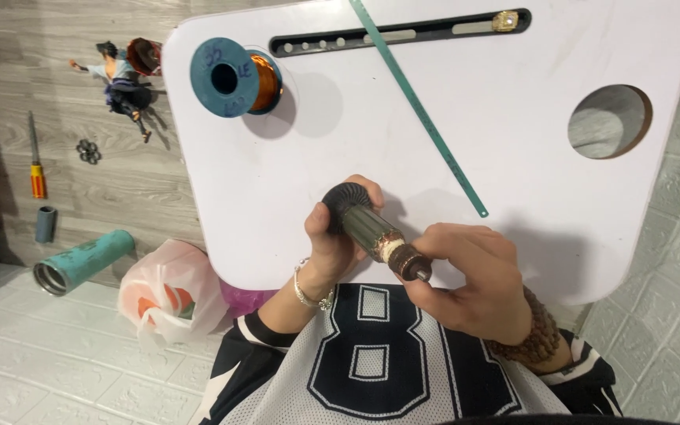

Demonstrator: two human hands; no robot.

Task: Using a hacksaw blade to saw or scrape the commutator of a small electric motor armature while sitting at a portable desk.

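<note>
I hold a motor armature [371, 230] over the near edge of a white lap table [513, 157]. It has a black fan end, a grey-green core and a brown commutator with a short shaft. My left hand [332, 240] grips the black fan end. My right hand [478, 275] pinches the commutator and shaft end. Both wrists wear bracelets.
On the table lie a blue spool of copper wire [234, 77], a thin green saw blade [419, 106], a slot with a ring [505, 20] and a round hole [609, 121]. On the floor at left: screwdriver [35, 161], teal tube [80, 261], plastic bag [171, 291], figurine [123, 83].
</note>
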